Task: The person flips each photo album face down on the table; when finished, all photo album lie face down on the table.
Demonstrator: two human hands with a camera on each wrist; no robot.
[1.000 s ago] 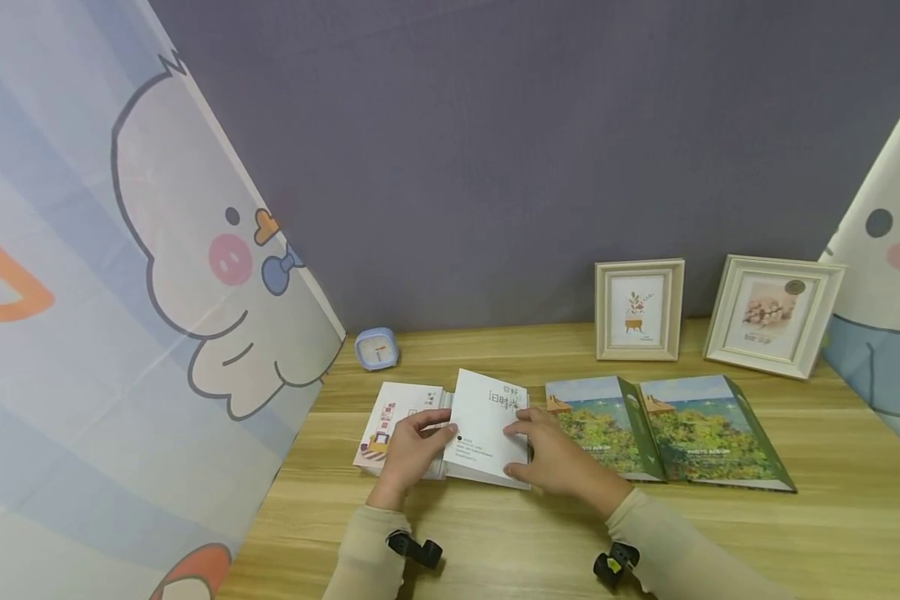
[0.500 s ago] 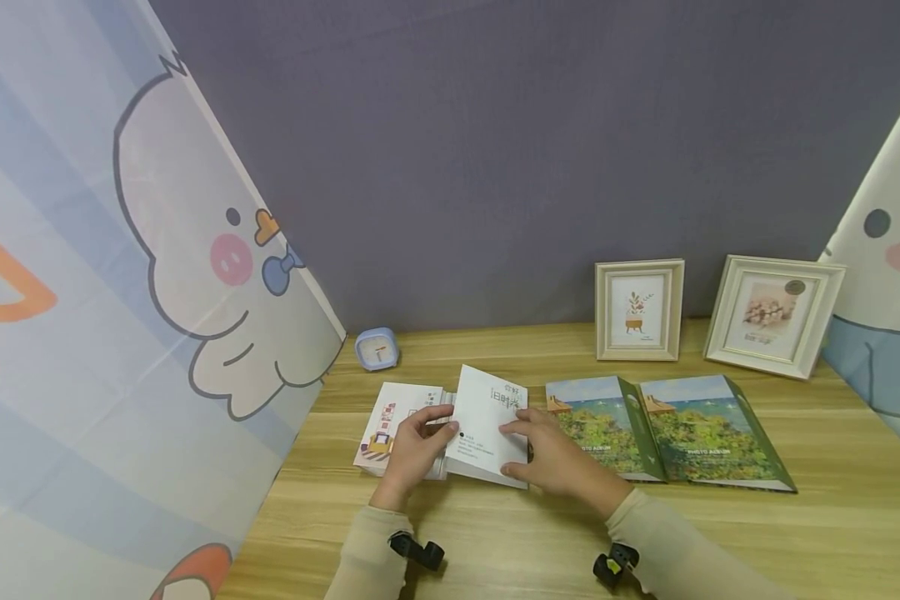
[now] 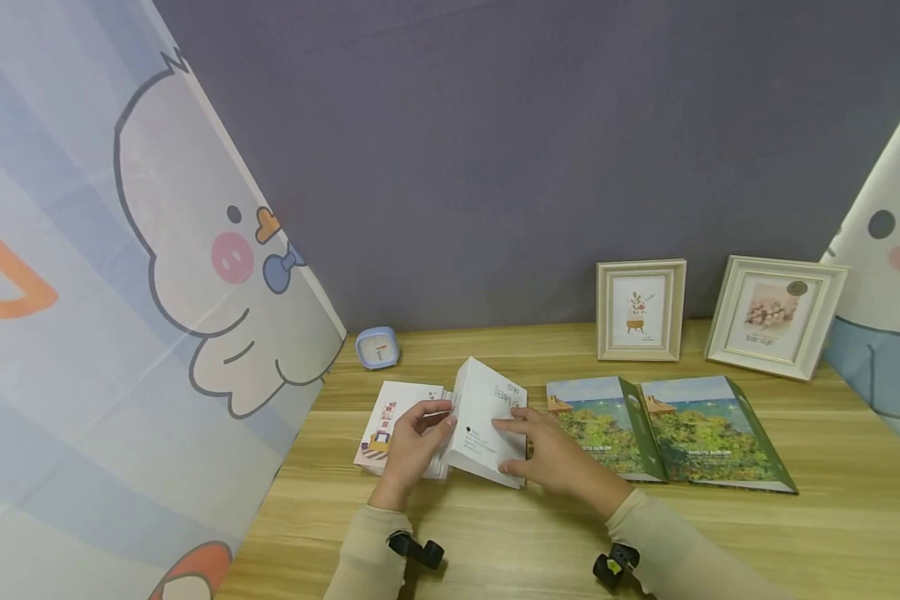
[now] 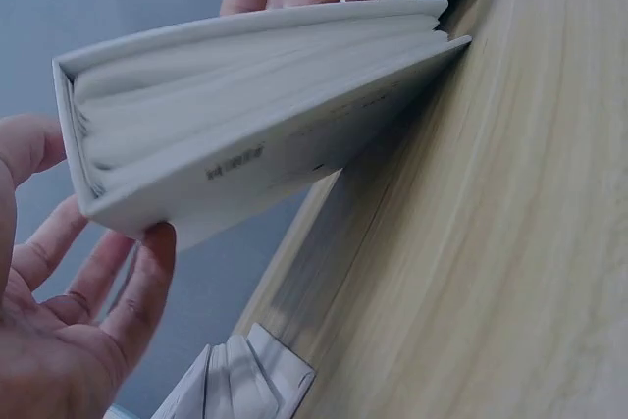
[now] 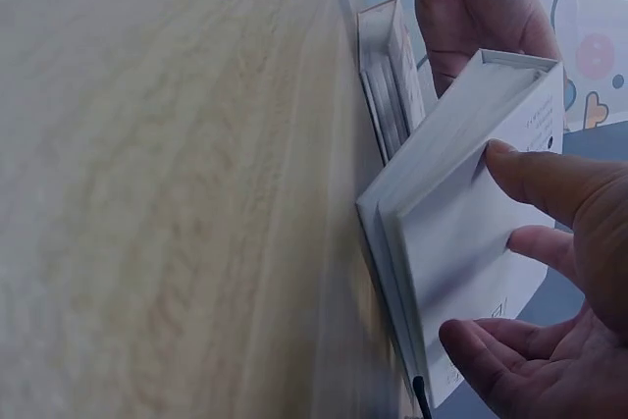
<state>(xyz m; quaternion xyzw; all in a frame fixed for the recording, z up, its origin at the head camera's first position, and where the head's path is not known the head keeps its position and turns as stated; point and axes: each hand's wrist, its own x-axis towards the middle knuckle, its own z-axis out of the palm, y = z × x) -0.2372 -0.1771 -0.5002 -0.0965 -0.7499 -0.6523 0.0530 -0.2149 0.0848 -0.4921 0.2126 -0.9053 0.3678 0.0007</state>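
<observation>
A white photo album (image 3: 487,408) with printed lettering on its cover stands tilted on the table, its spine side raised to the left and its opposite edge low. My left hand (image 3: 408,450) grips the spine; in the left wrist view its fingers (image 4: 147,282) lie at the spine and under the cover's edge. On the right, the fingertips of my right hand (image 3: 551,454) press on the upper cover, thumb and fingers spread. The right wrist view shows the pages of the album (image 5: 471,233) between its covers. Another white album (image 3: 390,417) with a colourful print lies beside my left hand.
Two green photo albums (image 3: 708,433) with a garden picture lie right of my right hand. Behind them stand two cream picture frames (image 3: 640,310), (image 3: 776,317). A small blue clock (image 3: 377,347) sits at the back left, against the grey wall (image 3: 495,183).
The white album has tipped up further, its spine side rising and its cover turning rightward. My right fingers have slid slightly left across the cover; my left hand stays at the spine.
</observation>
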